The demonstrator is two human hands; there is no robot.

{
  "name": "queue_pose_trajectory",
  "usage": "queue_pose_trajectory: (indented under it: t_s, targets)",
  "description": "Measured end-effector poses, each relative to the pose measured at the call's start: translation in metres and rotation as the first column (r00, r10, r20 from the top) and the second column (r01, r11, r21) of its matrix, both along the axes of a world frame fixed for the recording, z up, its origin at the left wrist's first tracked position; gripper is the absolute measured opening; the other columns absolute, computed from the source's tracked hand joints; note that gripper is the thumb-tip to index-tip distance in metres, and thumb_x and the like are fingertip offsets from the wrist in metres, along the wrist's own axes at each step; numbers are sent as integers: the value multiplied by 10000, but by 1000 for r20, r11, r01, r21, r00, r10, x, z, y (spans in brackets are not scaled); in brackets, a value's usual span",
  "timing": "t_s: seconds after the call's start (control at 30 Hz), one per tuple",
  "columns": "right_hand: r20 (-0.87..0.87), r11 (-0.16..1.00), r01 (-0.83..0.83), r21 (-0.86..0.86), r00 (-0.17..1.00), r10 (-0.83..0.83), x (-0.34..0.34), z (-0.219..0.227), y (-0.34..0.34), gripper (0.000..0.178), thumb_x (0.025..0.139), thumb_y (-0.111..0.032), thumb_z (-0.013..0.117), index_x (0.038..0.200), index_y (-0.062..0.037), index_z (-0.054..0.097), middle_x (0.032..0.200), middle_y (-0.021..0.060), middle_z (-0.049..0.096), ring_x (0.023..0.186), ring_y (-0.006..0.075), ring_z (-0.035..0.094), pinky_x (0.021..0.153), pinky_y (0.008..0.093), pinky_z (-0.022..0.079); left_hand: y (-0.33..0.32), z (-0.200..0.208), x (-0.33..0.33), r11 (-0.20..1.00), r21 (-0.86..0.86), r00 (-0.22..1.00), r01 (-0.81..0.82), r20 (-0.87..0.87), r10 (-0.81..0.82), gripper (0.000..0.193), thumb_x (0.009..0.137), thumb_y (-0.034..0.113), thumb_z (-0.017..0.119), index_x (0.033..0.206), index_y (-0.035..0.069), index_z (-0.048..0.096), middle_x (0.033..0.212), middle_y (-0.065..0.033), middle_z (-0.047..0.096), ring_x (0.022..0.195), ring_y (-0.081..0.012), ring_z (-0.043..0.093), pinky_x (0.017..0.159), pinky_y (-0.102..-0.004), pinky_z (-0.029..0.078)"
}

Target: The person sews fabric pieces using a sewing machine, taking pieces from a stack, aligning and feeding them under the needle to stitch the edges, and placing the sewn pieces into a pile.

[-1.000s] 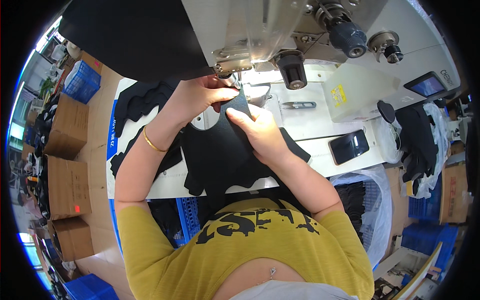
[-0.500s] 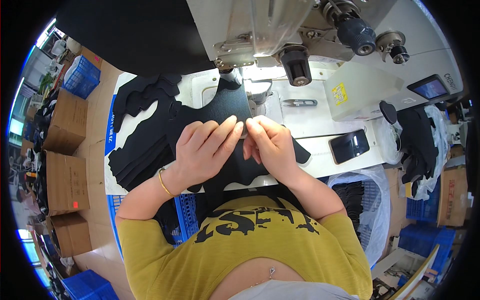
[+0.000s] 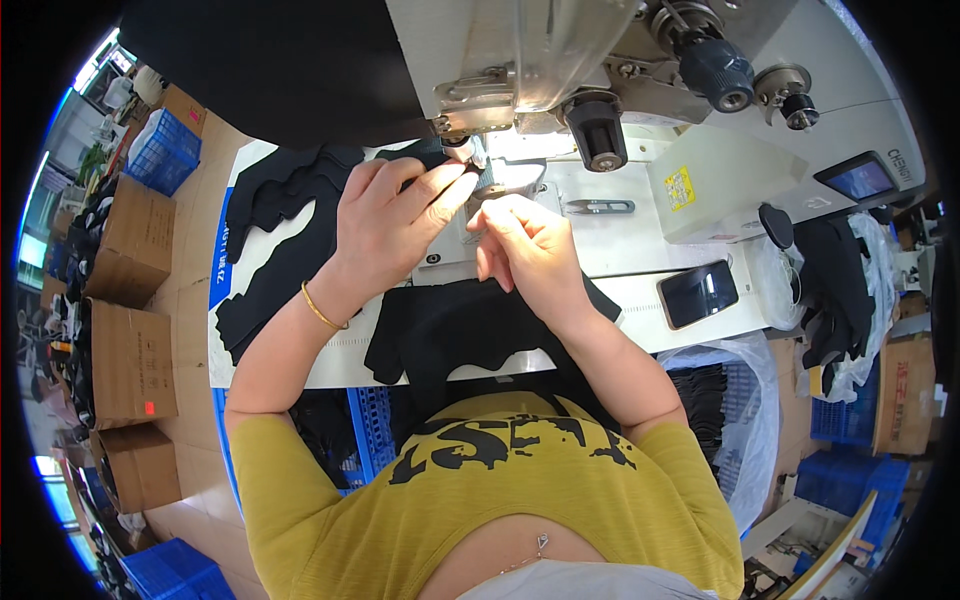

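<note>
At the needle area of a sewing machine [image 3: 462, 145], my left hand [image 3: 392, 220] has its fingers curled together on the edge of a black fabric piece [image 3: 428, 153]. That hand covers most of the piece. Just right of it, thumb and fingers of my right hand [image 3: 528, 245] are pinched below the presser foot; what lies between them is hidden. Another black fabric piece [image 3: 460, 325] lies at the table's front edge, partly under my right forearm. More cut black pieces [image 3: 275, 280] lie to the left, beside a further dark pile [image 3: 295, 185].
Thread snips [image 3: 600, 207] and a phone [image 3: 698, 294] lie on the white machine table [image 3: 640, 335] at right. A lined basket [image 3: 750, 400] of black pieces stands below right, blue crates [image 3: 375, 430] below left. Cardboard boxes [image 3: 135, 365] line the left. The machine head overhangs my hands.
My left hand has moved up and forward to the needle, taking fabric with it. The right hand has shifted slightly forward. White table now shows where fabric lay.
</note>
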State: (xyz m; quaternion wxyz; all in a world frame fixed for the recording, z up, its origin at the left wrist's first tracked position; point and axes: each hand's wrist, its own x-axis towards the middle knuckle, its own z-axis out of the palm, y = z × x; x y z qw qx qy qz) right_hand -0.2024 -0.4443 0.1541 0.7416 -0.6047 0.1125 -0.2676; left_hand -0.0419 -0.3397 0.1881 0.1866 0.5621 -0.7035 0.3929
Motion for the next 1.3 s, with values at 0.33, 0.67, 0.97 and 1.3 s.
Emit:
queue_pose_trajectory:
  t_s: [0.33,0.67,0.97,1.3]
  targets:
    - [-57,1000,10,12,998,-10,-11,-9,0,202,996,-158,507,899,-30,629,582,38,610,420,39,437,422,202,331,-12,0,5,1000,-11,998,3,-60,-4,390,644,62,654,1023,119,725,1047,27,671,904,-183,580,785,-338,429]
    - [-129,349,120,-929,779,-613,-60,-63,-24,401,780,-260,771,1037,10,623,946,134,565,943,270,555,812,388,466,16,9,85,891,332,298,310,-924,240,538,1029,419,428,1300,-19,581,1204,-98,648,1108,-164,591,973,-291,428]
    - [-141,323,106,-941,742,-655,-74,-85,-20,517,697,-240,829,1070,-16,550,1049,139,518,1015,311,515,855,411,432,17,-37,97,887,413,-67,209,-899,434,671,993,581,397,1146,-14,668,989,-73,692,895,-123,632,826,-232,455]
    - [-177,370,102,-924,743,-646,-76,-95,-18,549,735,-198,811,1159,-12,515,1059,164,638,1002,338,613,851,415,481,17,4,56,898,419,-252,134,-862,440,570,985,534,472,932,10,692,783,-15,665,731,-62,599,662,-197,465]
